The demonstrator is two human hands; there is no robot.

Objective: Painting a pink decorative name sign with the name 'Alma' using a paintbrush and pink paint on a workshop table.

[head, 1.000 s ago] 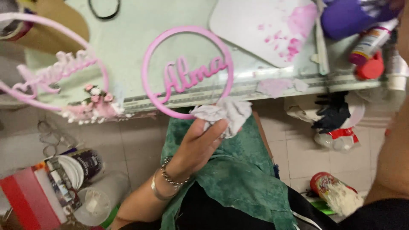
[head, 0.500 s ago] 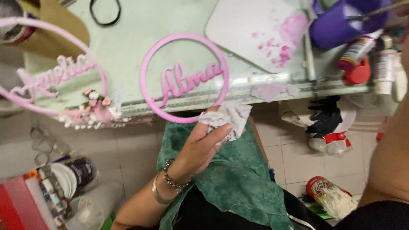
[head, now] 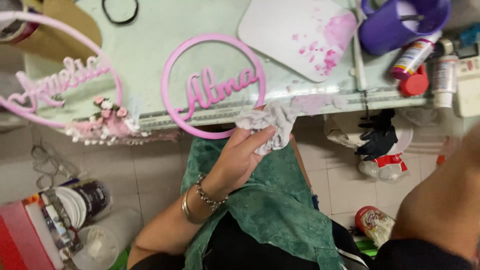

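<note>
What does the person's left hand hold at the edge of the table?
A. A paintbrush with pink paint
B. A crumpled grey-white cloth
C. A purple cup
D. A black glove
B: the left hand grips a crumpled grey-white cloth against the lower rim of the pink ring, while the purple cup stands untouched further back on the table.

Left hand (head: 240, 155) raised from lower left, forearm angled up toward the counter edge, wrist ringed with bangles and a chain bracelet. Fingers (head: 257, 140) curled closed, thumb side up, clutching a crumpled wad. Right forearm visible only as a blurred bare stretch at the lower right edge; right hand out of view.
</note>
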